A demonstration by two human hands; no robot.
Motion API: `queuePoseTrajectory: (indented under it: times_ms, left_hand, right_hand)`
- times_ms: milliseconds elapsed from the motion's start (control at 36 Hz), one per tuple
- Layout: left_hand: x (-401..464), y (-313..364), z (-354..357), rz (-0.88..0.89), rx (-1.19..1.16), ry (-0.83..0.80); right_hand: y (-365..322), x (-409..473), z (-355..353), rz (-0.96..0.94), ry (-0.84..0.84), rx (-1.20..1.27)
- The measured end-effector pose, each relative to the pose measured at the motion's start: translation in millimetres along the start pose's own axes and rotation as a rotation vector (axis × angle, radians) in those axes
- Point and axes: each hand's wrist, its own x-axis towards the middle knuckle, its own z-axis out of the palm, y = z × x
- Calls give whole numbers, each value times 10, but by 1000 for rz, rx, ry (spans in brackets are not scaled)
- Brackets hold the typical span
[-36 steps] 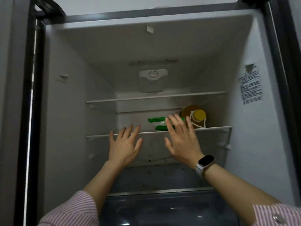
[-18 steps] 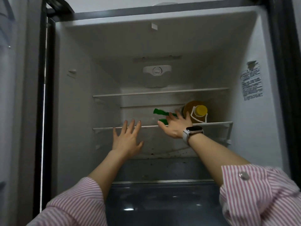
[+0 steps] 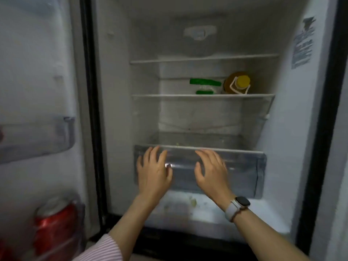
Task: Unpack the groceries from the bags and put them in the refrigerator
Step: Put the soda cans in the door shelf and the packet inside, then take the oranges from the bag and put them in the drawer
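Note:
The refrigerator (image 3: 116,110) stands open in front of me. On its middle shelf (image 3: 203,95) lie a white and green packet (image 3: 205,85) and, to its right, an amber bottle with a yellow cap (image 3: 238,82). My left hand (image 3: 153,171) and my right hand (image 3: 211,170) are both spread, fingers apart, in front of the clear crisper drawer (image 3: 244,166) at the bottom. Neither hand holds anything. I cannot tell whether they touch the drawer front.
The open door on the left carries a clear door bin (image 3: 37,138) and, lower down, a red can (image 3: 56,223). The top shelf (image 3: 203,59) holds nothing. A label (image 3: 302,46) is stuck on the right inner wall. Crumbs lie on the fridge floor (image 3: 194,202).
Both hands have dropped from the middle shelf down to the crisper drawer front. The right hand has come away from the packet. My view has tilted down and left, showing the door.

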Motion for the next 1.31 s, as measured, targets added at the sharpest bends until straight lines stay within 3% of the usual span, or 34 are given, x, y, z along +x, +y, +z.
queuePoseTrajectory:
  times_ms: [139,306,472,639,861,1000,1139,1306]
  left_hand:
    - [-1188,16,-173,-145,-34,-103]
    - [-2615,-279,-638,-237,43,-299]
    - [-3859,-890,-1572,-590,224,-483]
    - [-4782,-1604,-2904,-832,389,-398]
    - [-5950,-2379,-5218,-1127,584,-249]
    - [-6417,-2750,-6243,-1252,743,-201]
    - [-6811,-3245,-6962,-1368,804,-98]
    - [-7058,-4055,-7269,-1424,805,-55]
  right_hand:
    - [-250,-1190,59,24,-145,104]
    - [-787,-2353,167,34,-463,177]
    - [-1666,-3121,376,-35,-870,242]
    - [-3182,-3645,640,-261,-1021,477]
    - [-5823,-4510,874,-558,-1069,743]
    - [-6970,-4819,877,-624,-1127,857]
    - [-7988,-5009,1089,-741,-1174,914]
    - [-8924,-5091,1649,-787,-1239,927]
